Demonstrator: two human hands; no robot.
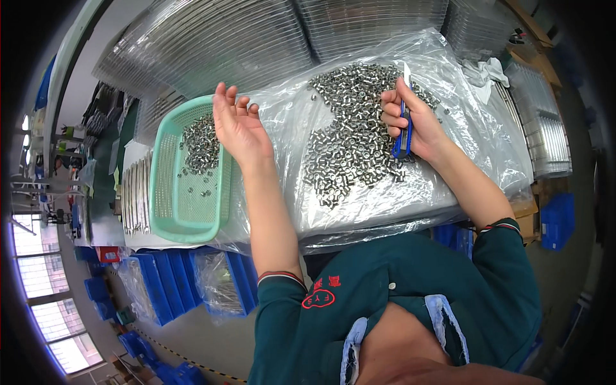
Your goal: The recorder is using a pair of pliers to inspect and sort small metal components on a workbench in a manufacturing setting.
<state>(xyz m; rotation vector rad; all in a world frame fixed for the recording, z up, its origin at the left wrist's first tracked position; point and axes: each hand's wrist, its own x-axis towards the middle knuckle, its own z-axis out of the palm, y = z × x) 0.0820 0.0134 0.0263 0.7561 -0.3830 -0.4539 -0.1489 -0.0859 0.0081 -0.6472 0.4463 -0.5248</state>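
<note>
My right hand (416, 122) is closed around a blue utility knife (403, 142), its blade extended and pointing away from me. Beneath that hand, a wide heap of small shiny metal ring-like parts (350, 128) is spread over clear plastic sheeting (282, 122). Palm turned up and fingers loosely curled apart, my left hand (242, 125) holds nothing. It hovers by the right rim of a mint-green plastic basket (224, 205). More of the same small metal parts (200, 144) are gathered toward the basket's far end, with a few scattered nearer.
Stacked clear plastic trays (218, 51) line the table's back. A white cloth (486, 74) lies at the far right, beside more clear trays (545, 128). Long metal rods (136, 192) sit left of the basket. Blue bins (167, 282) stand below the table at left.
</note>
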